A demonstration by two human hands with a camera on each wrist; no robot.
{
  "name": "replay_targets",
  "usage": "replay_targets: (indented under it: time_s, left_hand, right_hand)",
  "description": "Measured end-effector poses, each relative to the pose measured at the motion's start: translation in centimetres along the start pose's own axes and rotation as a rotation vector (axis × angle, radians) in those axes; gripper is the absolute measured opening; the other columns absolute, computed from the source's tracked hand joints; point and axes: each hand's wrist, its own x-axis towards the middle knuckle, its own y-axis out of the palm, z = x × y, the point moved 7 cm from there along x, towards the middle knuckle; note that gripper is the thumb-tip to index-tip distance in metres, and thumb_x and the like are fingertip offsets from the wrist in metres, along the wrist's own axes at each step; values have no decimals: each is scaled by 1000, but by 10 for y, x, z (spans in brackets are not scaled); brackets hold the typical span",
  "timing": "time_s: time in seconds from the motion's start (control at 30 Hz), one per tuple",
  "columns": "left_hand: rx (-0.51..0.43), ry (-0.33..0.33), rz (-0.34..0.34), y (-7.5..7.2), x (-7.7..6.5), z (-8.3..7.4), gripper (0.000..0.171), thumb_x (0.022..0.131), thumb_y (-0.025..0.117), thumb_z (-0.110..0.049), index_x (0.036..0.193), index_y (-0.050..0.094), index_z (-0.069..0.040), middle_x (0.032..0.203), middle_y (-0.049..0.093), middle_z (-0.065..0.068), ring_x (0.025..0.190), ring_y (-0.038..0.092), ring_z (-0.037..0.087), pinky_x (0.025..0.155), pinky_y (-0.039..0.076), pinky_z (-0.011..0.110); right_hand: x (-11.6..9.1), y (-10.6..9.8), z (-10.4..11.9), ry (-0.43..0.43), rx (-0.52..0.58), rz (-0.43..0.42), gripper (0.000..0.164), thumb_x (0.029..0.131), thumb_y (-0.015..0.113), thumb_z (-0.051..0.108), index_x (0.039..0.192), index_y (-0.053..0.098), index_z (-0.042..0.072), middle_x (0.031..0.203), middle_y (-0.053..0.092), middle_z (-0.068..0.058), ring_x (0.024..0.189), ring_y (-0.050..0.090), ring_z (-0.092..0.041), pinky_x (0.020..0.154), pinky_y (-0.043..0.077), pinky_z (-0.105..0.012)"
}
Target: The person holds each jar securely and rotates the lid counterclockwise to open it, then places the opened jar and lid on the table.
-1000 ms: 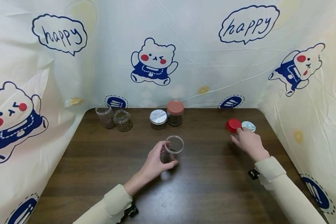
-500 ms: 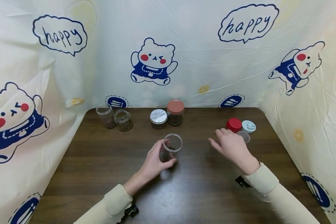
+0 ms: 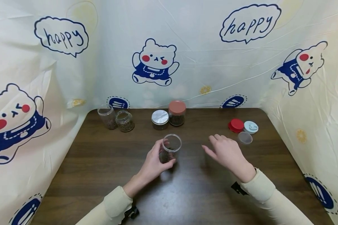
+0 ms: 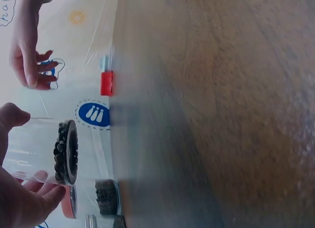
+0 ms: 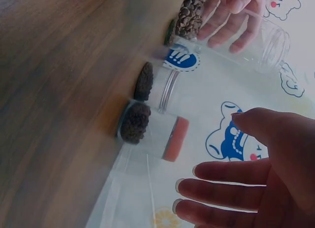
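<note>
My left hand (image 3: 153,162) grips a clear, lidless jar (image 3: 171,148) round its side, thumb in front and fingers behind. Small dark bean-like pieces (image 4: 61,151) cover the bottom of that jar. In the left wrist view its base is raised off the table. To the right of the jar, my right hand (image 3: 228,153) hovers above the table. Its fingers (image 5: 226,193) are extended and hold nothing. Beyond it lie a clear lid (image 3: 245,137), a red lid (image 3: 236,125) and a pale blue-white lid (image 3: 251,127), close together.
At the back left stand a tall open jar (image 3: 107,115) and a shorter open jar (image 3: 125,122), both part filled. A silver-lidded jar (image 3: 160,118) and a pink-lidded jar (image 3: 177,114) stand at the back centre. Printed cloth (image 3: 197,72) walls the brown table (image 3: 101,168).
My right hand has drawn away from the lids, leftward and towards me, leaving the clear lid in sight. My left hand and its jar have shifted slightly left.
</note>
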Motion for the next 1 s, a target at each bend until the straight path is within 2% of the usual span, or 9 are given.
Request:
replay_targets:
  time_s: [0.13, 0.27, 0.47, 0.6, 0.77, 0.87, 1.0]
  left_hand:
    - [44, -10, -27, -8, -1, 3, 74, 77, 89, -12, 140, 51, -2, 134, 63, 11, 114, 64, 26, 100, 52, 50]
    - [63, -25, -78, -26, 1, 8, 77, 76, 90, -12, 141, 49, -3, 134, 64, 15, 109, 65, 29, 96, 53, 53]
    - [59, -127, -178, -72, 7, 23, 77, 77, 90, -10, 140, 46, -4, 137, 65, 15, 111, 63, 32, 98, 49, 52]
    - [93, -154, -283, -107, 11, 33, 73, 78, 89, -7, 138, 47, -4, 137, 63, 15, 107, 59, 31, 97, 46, 48]
    - [136, -166, -433, -147, 15, 53, 70, 79, 87, -5, 136, 48, 1, 130, 59, 18, 110, 60, 30, 96, 46, 36]
    - [141, -181, -499, -165, 16, 69, 69, 80, 86, -3, 136, 47, 5, 128, 56, 18, 115, 61, 31, 97, 46, 27]
    - [126, -261, -565, -182, 16, 93, 71, 82, 83, -3, 139, 43, 5, 132, 54, 20, 124, 59, 35, 107, 48, 37]
  right_hand:
    - [-1, 4, -1, 0, -1, 19, 34, 92, 77, 38, 92, 68, 5, 74, 62, -6, 60, 57, -20, 47, 44, -28]
    - [-2, 4, -2, -4, -1, 19, 34, 93, 77, 38, 92, 69, 5, 75, 62, -6, 61, 58, -21, 48, 45, -28]
    - [-5, 4, -6, 10, 8, 26, 33, 93, 77, 37, 89, 67, 6, 74, 61, -5, 62, 58, -21, 48, 45, -30]
    - [-6, 5, -9, 13, 11, 24, 32, 93, 77, 36, 90, 67, 6, 75, 61, -6, 62, 59, -21, 49, 46, -30]
    - [-7, 6, -11, 11, 7, 17, 32, 93, 77, 35, 89, 67, 5, 75, 61, -6, 62, 58, -21, 48, 45, -31]
    - [-7, 7, -13, 18, 7, 26, 33, 93, 77, 36, 91, 68, 4, 76, 61, -7, 62, 58, -21, 48, 46, -31]
    - [-8, 9, -15, 28, 10, 40, 33, 93, 77, 36, 92, 69, 4, 77, 62, -7, 62, 58, -22, 48, 46, -31]
